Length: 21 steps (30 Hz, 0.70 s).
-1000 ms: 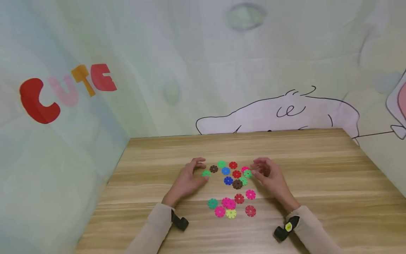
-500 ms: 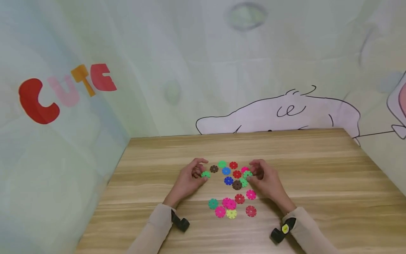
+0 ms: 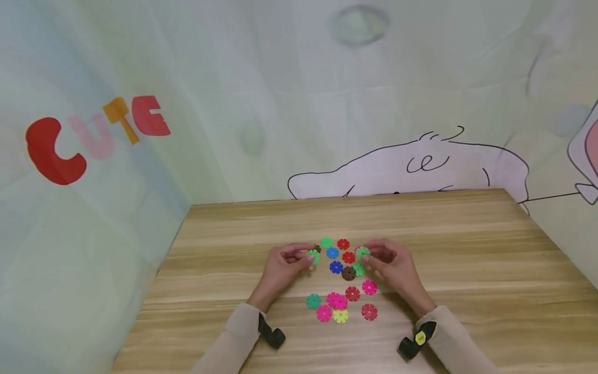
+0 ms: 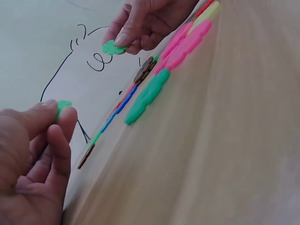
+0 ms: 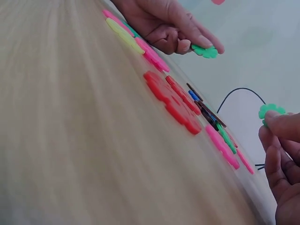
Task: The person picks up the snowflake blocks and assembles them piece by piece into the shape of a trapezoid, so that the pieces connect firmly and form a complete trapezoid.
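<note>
Green discs pinched in both hands, forearms angled inward

The left arm and right arm, both sleeved, reach forward and converge. Left hand: thumb and forefinger in a pinch, remaining fingers curled toward the palm. Right hand: a similar pinch, lower fingers bent. The two hands face each other, apart.
</note>
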Motion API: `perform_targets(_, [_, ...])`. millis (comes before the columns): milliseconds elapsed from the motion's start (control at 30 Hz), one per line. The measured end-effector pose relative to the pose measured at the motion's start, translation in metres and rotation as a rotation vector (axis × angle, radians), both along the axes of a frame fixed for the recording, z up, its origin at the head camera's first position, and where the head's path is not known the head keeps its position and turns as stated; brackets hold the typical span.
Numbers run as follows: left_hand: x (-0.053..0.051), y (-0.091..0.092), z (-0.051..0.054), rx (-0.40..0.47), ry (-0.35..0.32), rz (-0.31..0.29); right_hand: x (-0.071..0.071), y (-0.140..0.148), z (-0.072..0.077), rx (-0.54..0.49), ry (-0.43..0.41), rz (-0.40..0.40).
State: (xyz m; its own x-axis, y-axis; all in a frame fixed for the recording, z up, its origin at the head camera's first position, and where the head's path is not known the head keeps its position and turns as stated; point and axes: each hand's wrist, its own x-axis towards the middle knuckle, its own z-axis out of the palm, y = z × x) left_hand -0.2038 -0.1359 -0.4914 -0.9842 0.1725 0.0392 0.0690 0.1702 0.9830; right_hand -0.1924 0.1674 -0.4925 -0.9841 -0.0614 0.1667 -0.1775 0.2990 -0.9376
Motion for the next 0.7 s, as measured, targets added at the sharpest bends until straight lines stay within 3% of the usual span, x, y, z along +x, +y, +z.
perform_targets(333, [0.001, 0.021, -0.003, 0.168, -0.046, -0.054, 0.002, -0.013, -0.004, -0.107, 0.089, 0.041])
perform_targets(700, [0.003, 0.043, -0.004, 0.221, -0.078, -0.115, 0.009, -0.022, -0.006, -0.186, 0.171, 0.166])
